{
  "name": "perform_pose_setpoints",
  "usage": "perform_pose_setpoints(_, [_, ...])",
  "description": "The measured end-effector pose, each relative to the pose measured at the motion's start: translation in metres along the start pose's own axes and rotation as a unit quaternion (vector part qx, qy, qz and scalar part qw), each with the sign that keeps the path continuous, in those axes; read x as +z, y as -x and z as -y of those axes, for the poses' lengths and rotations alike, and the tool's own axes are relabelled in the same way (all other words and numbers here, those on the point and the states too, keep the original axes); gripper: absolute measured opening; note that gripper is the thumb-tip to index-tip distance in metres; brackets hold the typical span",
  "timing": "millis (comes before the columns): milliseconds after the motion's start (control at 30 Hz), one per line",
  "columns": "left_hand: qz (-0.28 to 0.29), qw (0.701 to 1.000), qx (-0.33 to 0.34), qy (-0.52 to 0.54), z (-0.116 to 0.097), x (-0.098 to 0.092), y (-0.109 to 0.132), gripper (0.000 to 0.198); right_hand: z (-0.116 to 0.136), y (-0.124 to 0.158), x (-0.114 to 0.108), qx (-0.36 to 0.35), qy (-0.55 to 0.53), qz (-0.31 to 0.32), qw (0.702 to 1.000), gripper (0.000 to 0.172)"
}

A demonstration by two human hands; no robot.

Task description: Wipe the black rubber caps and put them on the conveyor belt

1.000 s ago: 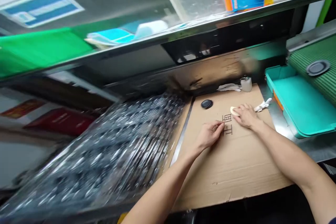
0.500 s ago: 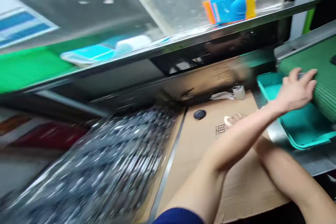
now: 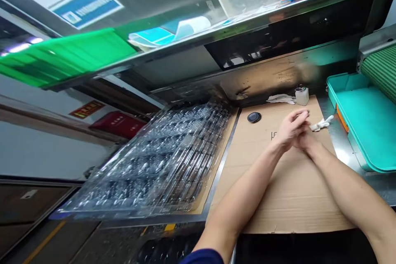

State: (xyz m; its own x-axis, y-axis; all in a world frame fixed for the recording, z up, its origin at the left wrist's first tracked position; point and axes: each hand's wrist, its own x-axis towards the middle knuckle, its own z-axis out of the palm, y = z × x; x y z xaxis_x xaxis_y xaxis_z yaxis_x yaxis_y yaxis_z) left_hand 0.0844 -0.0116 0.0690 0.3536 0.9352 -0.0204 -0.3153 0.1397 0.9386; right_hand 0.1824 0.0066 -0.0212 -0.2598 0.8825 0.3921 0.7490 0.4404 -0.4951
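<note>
My left hand (image 3: 291, 126) and my right hand (image 3: 306, 142) meet over the brown cardboard sheet (image 3: 278, 189) on the bench. The left hand lies over the right, its fingers drawn together and pointing right; whatever is between them is hidden. Only the back and wrist of the right hand show. A black round disc (image 3: 254, 117) lies on the cardboard a little left of the hands. A crumpled white cloth (image 3: 321, 123) lies just right of them.
A stack of clear plastic blister trays (image 3: 154, 165) fills the left of the bench. A small white jar (image 3: 302, 95) and white rag (image 3: 281, 99) sit at the back. A teal tray (image 3: 365, 119) and green ribbed belt (image 3: 382, 72) stand right. A steel shelf (image 3: 247, 22) overhangs.
My left hand had reached out to the green belt on the right and has come back to join the right hand over the cardboard. The view has swung and steadied.
</note>
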Motion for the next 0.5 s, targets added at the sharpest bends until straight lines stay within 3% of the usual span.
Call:
perform_pose_setpoints(100, [-0.099,0.995,-0.005,-0.002,0.019,-0.072,0.028,0.058,0.0,-0.001,-0.001,-0.032,0.055,0.014,0.998,0.023])
perform_pose_setpoints(200, [-0.162,0.98,0.07,-0.094,0.036,-0.116,0.039,0.071,0.003,-0.002,-0.005,-0.038,0.056,-0.036,0.997,0.03])
perform_pose_setpoints(267, [-0.148,0.971,0.111,-0.152,0.042,-0.128,0.04,0.084,0.01,-0.001,-0.007,-0.029,0.011,-0.105,0.994,0.032])
perform_pose_setpoints(333, [-0.103,0.975,0.124,-0.155,0.044,-0.131,0.039,0.097,0.021,0.001,-0.007,-0.053,-0.04,-0.133,0.989,0.032])
perform_pose_setpoints(433, [-0.05,0.993,0.099,-0.048,0.037,-0.128,0.039,0.113,0.037,0.004,-0.002,-0.095,-0.086,-0.103,0.986,0.028])
perform_pose_setpoints(500, [-0.05,0.995,0.064,0.055,0.03,-0.127,0.04,0.115,0.043,0.007,0.002,-0.097,-0.085,-0.096,0.987,0.027])
